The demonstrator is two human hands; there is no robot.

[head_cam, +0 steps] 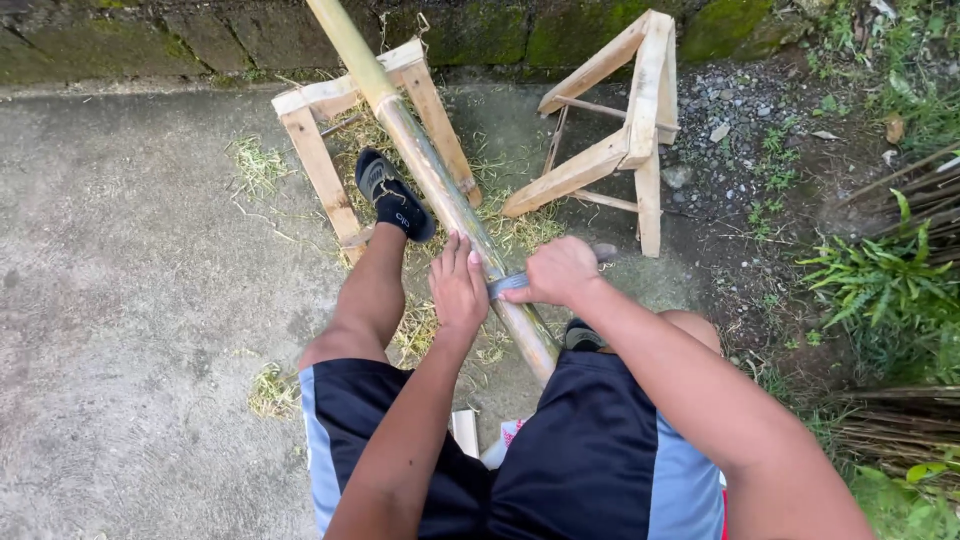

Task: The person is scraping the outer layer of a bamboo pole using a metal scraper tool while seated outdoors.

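A long bamboo pole (420,155) runs from the upper middle down between my knees, resting on a wooden sawhorse (320,160). My right hand (557,272) is shut on the handle of a knife, whose grey blade (507,284) lies across the pole. My left hand (458,288) lies flat on the pole with its fingers pressing by the blade's far end. My left foot in a black shoe (392,195) stretches out beside the pole.
A second wooden sawhorse (625,130) stands at the upper right. Bamboo shavings (415,330) litter the concrete under the pole. Gravel, dirt and green plants (880,280) lie to the right, a mossy stone wall (480,30) at the back.
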